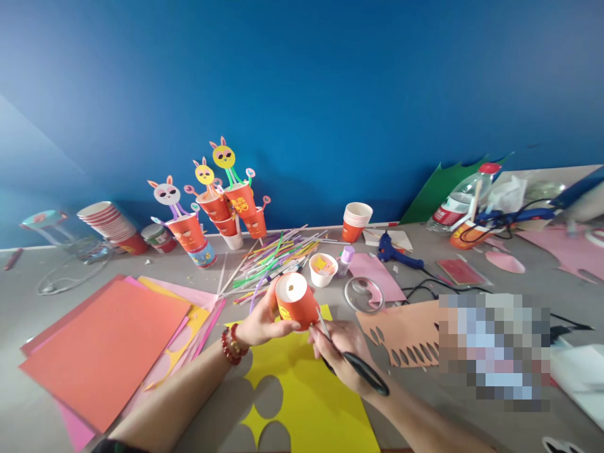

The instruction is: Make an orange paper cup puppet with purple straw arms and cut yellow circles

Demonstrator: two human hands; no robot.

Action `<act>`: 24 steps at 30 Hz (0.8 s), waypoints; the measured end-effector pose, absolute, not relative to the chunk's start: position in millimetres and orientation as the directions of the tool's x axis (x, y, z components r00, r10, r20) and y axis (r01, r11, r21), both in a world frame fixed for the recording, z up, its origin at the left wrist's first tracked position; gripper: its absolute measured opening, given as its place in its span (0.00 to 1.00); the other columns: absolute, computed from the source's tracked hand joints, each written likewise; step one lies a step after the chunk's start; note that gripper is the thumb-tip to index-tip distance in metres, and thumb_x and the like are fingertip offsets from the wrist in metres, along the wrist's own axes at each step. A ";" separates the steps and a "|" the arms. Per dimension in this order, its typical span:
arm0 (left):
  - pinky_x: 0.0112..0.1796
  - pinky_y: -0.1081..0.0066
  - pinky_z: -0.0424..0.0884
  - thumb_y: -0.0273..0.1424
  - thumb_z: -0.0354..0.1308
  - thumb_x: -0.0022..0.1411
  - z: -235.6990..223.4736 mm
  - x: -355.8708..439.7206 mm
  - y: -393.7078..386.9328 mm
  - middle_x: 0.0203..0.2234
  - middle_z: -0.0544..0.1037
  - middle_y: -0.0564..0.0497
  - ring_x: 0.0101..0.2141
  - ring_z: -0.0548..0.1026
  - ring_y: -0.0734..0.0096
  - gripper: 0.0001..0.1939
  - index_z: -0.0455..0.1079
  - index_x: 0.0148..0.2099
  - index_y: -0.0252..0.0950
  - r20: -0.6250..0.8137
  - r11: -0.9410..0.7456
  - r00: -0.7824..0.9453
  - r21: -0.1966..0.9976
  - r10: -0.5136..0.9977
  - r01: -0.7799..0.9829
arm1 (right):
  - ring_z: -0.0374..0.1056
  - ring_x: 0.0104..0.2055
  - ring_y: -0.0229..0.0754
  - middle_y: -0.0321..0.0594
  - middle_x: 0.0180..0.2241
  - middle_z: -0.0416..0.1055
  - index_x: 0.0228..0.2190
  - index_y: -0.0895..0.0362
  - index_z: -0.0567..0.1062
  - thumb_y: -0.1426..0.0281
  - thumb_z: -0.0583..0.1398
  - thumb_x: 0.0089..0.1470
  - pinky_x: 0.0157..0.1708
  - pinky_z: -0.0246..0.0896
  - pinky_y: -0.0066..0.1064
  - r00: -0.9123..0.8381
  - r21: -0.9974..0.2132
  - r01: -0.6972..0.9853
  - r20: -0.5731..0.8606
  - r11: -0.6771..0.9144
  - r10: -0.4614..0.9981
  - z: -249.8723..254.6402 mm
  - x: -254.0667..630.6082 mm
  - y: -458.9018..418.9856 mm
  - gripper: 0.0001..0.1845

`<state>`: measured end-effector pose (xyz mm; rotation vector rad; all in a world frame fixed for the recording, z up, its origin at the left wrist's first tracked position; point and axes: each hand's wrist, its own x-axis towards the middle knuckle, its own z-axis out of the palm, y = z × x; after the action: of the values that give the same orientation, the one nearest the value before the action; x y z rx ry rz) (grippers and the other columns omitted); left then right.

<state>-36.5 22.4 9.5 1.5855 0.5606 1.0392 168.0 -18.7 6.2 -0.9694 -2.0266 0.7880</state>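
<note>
My left hand (263, 321) is wrapped round an orange-red paper cup (302, 309), its white bottom turned up with a small brown hole or spot in the middle. My right hand (342, 352) grips a pair of scissors (361, 370) with black handles. Their metal blade touches or passes just beside the cup's right side; I cannot tell which. Beneath both hands lies a yellow paper sheet (321, 396) with round cut-outs. A small white tub (323, 272) with paper scraps stands right behind the cup, near a pile of coloured straws (278, 261).
Decorated cups with animal faces (186, 231) stand at the back left, beside stacked cups (113, 226). Coloured paper sheets (108, 340) lie left. Rightward are a tape roll (352, 296), a blue glue gun (399, 255) with its cord, cut orange paper (410, 324) and a plastic bottle (462, 201).
</note>
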 end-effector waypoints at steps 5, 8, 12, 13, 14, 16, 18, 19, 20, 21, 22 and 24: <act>0.54 0.49 0.67 0.36 0.66 0.56 10.7 -35.7 19.9 0.53 0.74 0.36 0.52 0.74 0.45 0.34 0.62 0.62 0.37 0.426 -0.447 0.416 0.893 0.804 -0.051 | 0.61 0.15 0.34 0.33 0.17 0.69 0.24 0.55 0.71 0.57 0.50 0.67 0.20 0.55 0.26 -0.356 -0.918 0.265 0.193 0.297 0.915 2.4 165.3 -23.6 0.24; 0.56 0.50 0.66 0.34 0.67 0.55 -3.2 -35.5 18.1 0.54 0.73 0.36 0.53 0.72 0.45 0.34 0.61 0.62 0.36 0.445 -0.469 0.358 0.883 0.821 -0.022 | 0.60 0.14 0.33 0.32 0.16 0.68 0.25 0.56 0.71 0.53 0.52 0.65 0.17 0.53 0.24 -0.330 -0.987 0.142 0.025 0.075 0.944 1.8 162.4 -25.2 0.24; 0.56 0.50 0.65 0.35 0.69 0.53 -24.1 -35.8 16.8 0.59 0.69 0.35 0.58 0.67 0.43 0.42 0.55 0.65 0.36 0.385 -0.382 0.277 0.922 0.880 -0.066 | 0.67 0.19 0.35 0.31 0.17 0.67 0.27 0.55 0.70 0.50 0.53 0.62 0.16 0.53 0.22 -0.326 -0.996 0.009 -0.082 -0.084 0.942 4.6 160.2 -24.7 0.24; 0.56 0.50 0.65 0.36 0.70 0.53 -26.9 -36.0 16.6 0.59 0.68 0.34 0.59 0.66 0.43 0.43 0.55 0.66 0.36 0.367 -0.361 0.262 0.930 0.892 -0.073 | 0.67 0.19 0.35 0.31 0.17 0.67 0.27 0.55 0.70 0.50 0.52 0.62 0.16 0.53 0.22 -0.333 -0.996 -0.004 -0.082 -0.088 0.939 5.5 160.6 -24.3 0.24; 0.56 0.50 0.65 0.36 0.70 0.53 -28.4 -36.2 16.5 0.60 0.68 0.34 0.59 0.66 0.43 0.43 0.55 0.66 0.36 0.351 -0.342 0.252 0.936 0.902 -0.081 | 0.67 0.19 0.35 0.32 0.18 0.67 0.28 0.55 0.70 0.50 0.50 0.62 0.17 0.54 0.22 -0.350 -0.997 -0.005 -0.073 -0.080 0.934 6.5 161.5 -23.9 0.24; 0.57 0.51 0.65 0.38 0.69 0.54 -27.5 -36.3 16.1 0.59 0.69 0.35 0.58 0.68 0.44 0.41 0.56 0.65 0.36 0.332 -0.316 0.256 0.943 0.908 -0.100 | 0.65 0.20 0.35 0.33 0.20 0.69 0.29 0.55 0.70 0.52 0.49 0.64 0.19 0.56 0.24 -0.404 -0.998 0.055 -0.017 0.006 0.914 8.8 164.6 -22.5 0.23; 0.57 0.50 0.64 0.38 0.69 0.55 -22.6 -35.7 15.4 0.58 0.70 0.35 0.57 0.69 0.45 0.40 0.56 0.65 0.36 0.336 -0.316 0.276 0.942 0.900 -0.115 | 0.64 0.21 0.36 0.35 0.21 0.70 0.26 0.56 0.70 0.58 0.49 0.64 0.22 0.57 0.27 -0.440 -0.959 0.196 0.101 0.205 0.892 11.2 168.4 -20.3 0.20; 0.58 0.50 0.63 0.38 0.69 0.54 -19.3 -35.1 14.9 0.57 0.70 0.35 0.57 0.69 0.46 0.40 0.57 0.64 0.36 0.346 -0.325 0.283 0.938 0.895 -0.120 | 0.64 0.22 0.37 0.35 0.21 0.69 0.25 0.55 0.69 0.61 0.50 0.64 0.23 0.56 0.28 -0.445 -0.904 0.276 0.182 0.327 0.877 12.2 170.1 -18.8 0.19; 0.58 0.49 0.63 0.38 0.69 0.54 -15.7 -34.3 14.5 0.57 0.71 0.35 0.57 0.69 0.46 0.40 0.57 0.64 0.36 0.355 -0.333 0.285 0.935 0.890 -0.125 | 0.63 0.22 0.37 0.35 0.20 0.67 0.23 0.55 0.68 0.64 0.50 0.63 0.23 0.55 0.28 -0.442 -0.828 0.351 0.266 0.438 0.857 12.9 171.6 -17.3 0.18; 0.58 0.49 0.64 0.38 0.70 0.53 -12.1 -33.4 14.1 0.57 0.71 0.35 0.56 0.70 0.46 0.40 0.58 0.63 0.36 0.363 -0.338 0.286 0.932 0.887 -0.132 | 0.63 0.21 0.38 0.35 0.19 0.66 0.23 0.55 0.67 0.66 0.50 0.63 0.23 0.53 0.29 -0.435 -0.746 0.412 0.344 0.524 0.832 13.3 172.7 -15.7 0.17; 0.57 0.49 0.65 0.37 0.70 0.52 -8.6 -32.5 13.8 0.56 0.72 0.35 0.55 0.71 0.46 0.39 0.59 0.63 0.36 0.368 -0.342 0.288 0.929 0.884 -0.138 | 0.62 0.21 0.38 0.35 0.19 0.65 0.22 0.55 0.66 0.68 0.50 0.63 0.23 0.52 0.30 -0.428 -0.675 0.456 0.407 0.581 0.807 13.4 173.4 -14.3 0.17; 0.54 0.50 0.67 0.36 0.70 0.52 -1.9 -31.0 13.5 0.53 0.73 0.37 0.52 0.73 0.47 0.35 0.62 0.60 0.37 0.377 -0.352 0.301 0.926 0.876 -0.137 | 0.61 0.20 0.37 0.35 0.18 0.64 0.21 0.54 0.65 0.69 0.50 0.63 0.22 0.49 0.30 -0.415 -0.591 0.502 0.476 0.632 0.775 12.3 174.0 -12.5 0.17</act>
<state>-31.0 13.5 -1.9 1.5537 0.7007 1.2533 174.0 -12.5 12.3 -0.9946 -2.1007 0.4654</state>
